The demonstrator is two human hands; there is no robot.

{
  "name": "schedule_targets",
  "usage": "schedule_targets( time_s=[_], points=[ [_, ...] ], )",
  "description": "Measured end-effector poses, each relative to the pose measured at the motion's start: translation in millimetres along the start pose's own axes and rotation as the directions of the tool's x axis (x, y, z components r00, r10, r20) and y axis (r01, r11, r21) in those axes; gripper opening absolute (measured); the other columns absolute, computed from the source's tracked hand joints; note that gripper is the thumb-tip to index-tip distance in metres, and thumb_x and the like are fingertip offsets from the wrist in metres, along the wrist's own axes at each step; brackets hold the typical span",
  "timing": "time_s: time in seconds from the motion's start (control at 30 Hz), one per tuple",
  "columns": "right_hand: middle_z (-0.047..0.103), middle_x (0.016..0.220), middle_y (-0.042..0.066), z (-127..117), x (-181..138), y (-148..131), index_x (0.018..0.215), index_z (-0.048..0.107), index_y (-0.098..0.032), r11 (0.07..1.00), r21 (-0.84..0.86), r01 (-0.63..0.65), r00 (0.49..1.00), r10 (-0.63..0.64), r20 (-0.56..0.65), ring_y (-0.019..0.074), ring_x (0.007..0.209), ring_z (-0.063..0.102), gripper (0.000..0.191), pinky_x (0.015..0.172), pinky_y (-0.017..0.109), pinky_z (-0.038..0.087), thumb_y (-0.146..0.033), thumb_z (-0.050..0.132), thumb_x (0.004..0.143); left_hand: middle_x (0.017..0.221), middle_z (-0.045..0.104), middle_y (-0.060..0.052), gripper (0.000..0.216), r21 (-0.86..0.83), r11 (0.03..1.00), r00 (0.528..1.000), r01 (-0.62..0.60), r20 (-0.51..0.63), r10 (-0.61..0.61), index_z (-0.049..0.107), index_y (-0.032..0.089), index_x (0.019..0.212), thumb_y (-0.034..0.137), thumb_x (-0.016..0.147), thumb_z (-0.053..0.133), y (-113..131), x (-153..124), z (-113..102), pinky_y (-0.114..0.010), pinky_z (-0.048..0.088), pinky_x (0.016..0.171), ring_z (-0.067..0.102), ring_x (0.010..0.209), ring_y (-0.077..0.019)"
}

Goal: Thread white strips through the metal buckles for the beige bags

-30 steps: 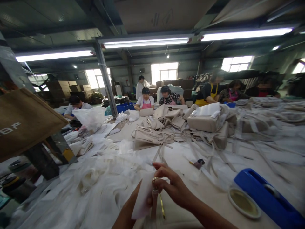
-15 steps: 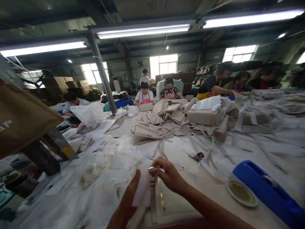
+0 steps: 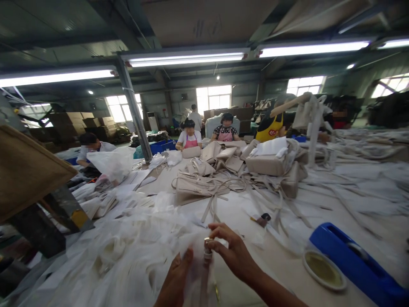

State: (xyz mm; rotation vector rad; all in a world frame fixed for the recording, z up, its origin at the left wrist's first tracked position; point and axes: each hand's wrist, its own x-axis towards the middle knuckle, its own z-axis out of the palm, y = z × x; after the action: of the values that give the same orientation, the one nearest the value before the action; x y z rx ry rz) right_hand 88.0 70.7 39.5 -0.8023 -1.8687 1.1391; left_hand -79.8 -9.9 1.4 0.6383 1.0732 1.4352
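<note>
My right hand [image 3: 234, 251] pinches the gold buckle [image 3: 208, 240] at the top end of a beige strap [image 3: 205, 273], thumb and forefinger against the metal. Low in the view, my left hand [image 3: 179, 270] is closed at the left of the strap, thumb up, on a thin white wrapping sheet [image 3: 194, 273] that is blurred by motion. Beneath both hands lies a pale beige bag [image 3: 230, 285], with part of a gold zipper [image 3: 217, 293] showing. The left fingers are mostly hidden behind the thumb and sheet.
Loose white wrapping [image 3: 121, 256] is heaped at left. Beige bags [image 3: 194, 187] and straps are piled ahead. At right are a blue tape dispenser [image 3: 354, 260] and a round shallow dish [image 3: 324, 270]. A metal post [image 3: 134, 111] rises at left; several co-workers sit or stand beyond.
The view has tilted up slightly. Both hands sit lower, the right still on the buckle. The white sheet has shifted and blurred. A co-worker at right has lifted a bag with wrapping hanging from it.
</note>
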Motion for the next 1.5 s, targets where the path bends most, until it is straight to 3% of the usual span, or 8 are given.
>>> schedule_targets(
  time_s=[0.13, 0.37, 0.7, 0.97, 1.1, 1.27, 1.37, 1.5],
  points=[
    [0.063, 0.108, 0.001, 5, 5, -5, 0.079, 0.066, -0.022, 1.000, 0.005, -0.016, 1.000, 0.016, -0.020, 0.0172, 0.102, 0.056, 0.004, 0.088, 0.029, 0.040, -0.024, 0.063, 0.079, 0.116, 0.067, -0.016, 0.053, 0.021, 0.999, 0.995, -0.030, 0.093, 0.028, 0.058, 0.016, 0.120, 0.050, 0.080, 0.062, -4, 3, 5, -0.053, 0.039, 0.102, 0.056, 0.114, -0.0356],
    [0.065, 0.079, -0.001, 15, 7, -4, 0.083, 0.065, -0.020, 0.991, 0.109, -0.078, 0.995, 0.083, -0.048, 0.0146, 0.078, 0.059, 0.007, 0.073, 0.025, 0.044, -0.024, 0.064, 0.077, 0.105, 0.071, -0.014, 0.056, 0.157, 0.988, 0.994, -0.013, 0.110, -0.005, 0.062, 0.016, 0.115, 0.055, 0.075, 0.065, 8, -3, 11, -0.044, 0.049, 0.085, 0.064, 0.097, -0.0338],
    [0.061, 0.073, -0.002, 18, 6, -1, 0.082, 0.063, -0.019, 0.975, 0.169, -0.147, 0.987, 0.155, -0.033, 0.0119, 0.066, 0.053, 0.009, 0.062, 0.022, 0.040, -0.026, 0.063, 0.076, 0.102, 0.072, -0.009, 0.049, 0.203, 0.978, 0.991, -0.055, 0.127, 0.030, 0.065, 0.020, 0.111, 0.054, 0.076, 0.065, 9, -10, 13, -0.037, 0.049, 0.084, 0.063, 0.097, -0.0299],
    [0.062, 0.086, 0.000, 18, 11, 6, 0.093, 0.061, -0.020, 0.974, 0.146, -0.176, 0.982, 0.183, -0.038, 0.0142, 0.077, 0.054, 0.020, 0.068, 0.025, 0.041, -0.027, 0.064, 0.074, 0.095, 0.073, -0.012, 0.056, 0.194, 0.978, 0.997, -0.072, 0.030, 0.067, 0.065, 0.014, 0.109, 0.048, 0.067, 0.076, -3, 1, 15, -0.034, 0.052, 0.072, 0.065, 0.081, -0.0264],
    [0.062, 0.083, 0.000, 11, 10, 9, 0.097, 0.060, -0.019, 0.973, 0.133, -0.190, 0.981, 0.185, 0.053, 0.0150, 0.077, 0.055, 0.025, 0.067, 0.026, 0.042, -0.029, 0.064, 0.075, 0.082, 0.073, -0.009, 0.053, 0.212, 0.973, 0.996, -0.088, -0.011, 0.092, 0.067, 0.013, 0.103, 0.051, 0.067, 0.074, -7, 2, 20, -0.030, 0.051, 0.066, 0.064, 0.076, -0.0237],
    [0.061, 0.109, 0.003, -6, 7, 0, 0.122, 0.051, -0.022, 0.984, 0.124, -0.127, 0.969, 0.096, 0.228, 0.0176, 0.093, 0.059, 0.058, 0.078, 0.028, 0.047, -0.023, 0.070, 0.068, 0.084, 0.073, -0.008, 0.047, 0.235, 0.966, 0.995, -0.104, 0.021, 0.102, 0.068, 0.015, 0.103, 0.050, 0.072, 0.071, -2, 1, 27, -0.029, 0.049, 0.066, 0.064, 0.077, -0.0238],
    [0.061, 0.114, 0.004, -9, 8, -3, 0.123, 0.051, -0.023, 0.996, 0.045, -0.073, 0.974, 0.061, 0.217, 0.0183, 0.097, 0.058, 0.060, 0.081, 0.029, 0.047, -0.018, 0.068, 0.066, 0.096, 0.073, -0.011, 0.050, 0.224, 0.969, 0.994, -0.108, 0.050, 0.099, 0.066, 0.017, 0.109, 0.050, 0.072, 0.070, 3, -1, 31, -0.032, 0.051, 0.070, 0.064, 0.088, -0.0289],
    [0.064, 0.108, 0.003, -5, 10, -2, 0.116, 0.057, -0.022, 0.999, -0.013, -0.051, 0.986, 0.053, 0.158, 0.0184, 0.094, 0.058, 0.053, 0.079, 0.028, 0.046, -0.019, 0.069, 0.065, 0.087, 0.074, -0.011, 0.051, 0.277, 0.957, 0.996, -0.089, 0.024, 0.085, 0.069, 0.015, 0.105, 0.053, 0.072, 0.069, 8, -4, 32, -0.031, 0.051, 0.068, 0.065, 0.079, -0.0265]
  ],
)
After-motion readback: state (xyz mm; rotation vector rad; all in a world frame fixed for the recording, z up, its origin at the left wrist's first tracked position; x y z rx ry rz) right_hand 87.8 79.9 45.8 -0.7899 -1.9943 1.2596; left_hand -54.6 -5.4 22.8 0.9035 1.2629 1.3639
